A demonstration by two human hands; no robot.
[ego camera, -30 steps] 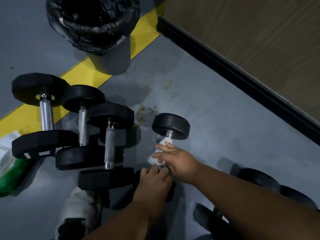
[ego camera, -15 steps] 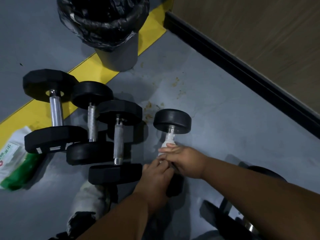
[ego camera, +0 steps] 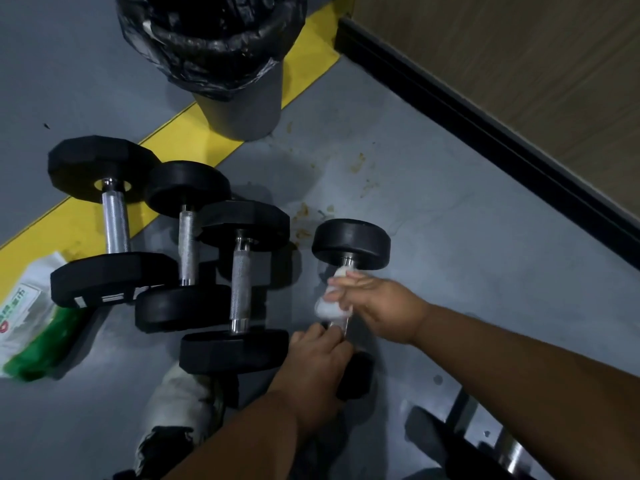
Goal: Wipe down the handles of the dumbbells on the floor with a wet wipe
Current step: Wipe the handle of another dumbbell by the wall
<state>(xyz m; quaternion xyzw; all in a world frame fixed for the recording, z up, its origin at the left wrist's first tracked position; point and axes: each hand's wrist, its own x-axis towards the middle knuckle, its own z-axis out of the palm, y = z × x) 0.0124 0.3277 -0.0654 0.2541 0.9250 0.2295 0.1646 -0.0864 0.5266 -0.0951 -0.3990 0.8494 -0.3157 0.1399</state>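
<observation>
A small black dumbbell (ego camera: 351, 242) lies on the grey floor in the middle of the head view. My right hand (ego camera: 382, 306) grips a white wet wipe (ego camera: 327, 304) wrapped round its metal handle, near the far weight. My left hand (ego camera: 317, 358) holds the dumbbell's near weight (ego camera: 356, 379), fingers curled over its top and partly hiding it. Three more black dumbbells (ego camera: 239, 271) with bare metal handles lie side by side to the left.
A black-bagged bin (ego camera: 239, 88) stands behind the dumbbells on a yellow floor stripe (ego camera: 194, 133). A green and white wipe pack (ego camera: 29, 323) lies at the far left. A wooden wall with black skirting (ego camera: 485, 126) runs along the right. More dumbbells (ego camera: 485, 441) sit bottom right.
My right hand has slid the wipe along the handle toward the far weight, baring a short piece of metal near my left hand. The camera has shifted, moving the scene rightward in view.
</observation>
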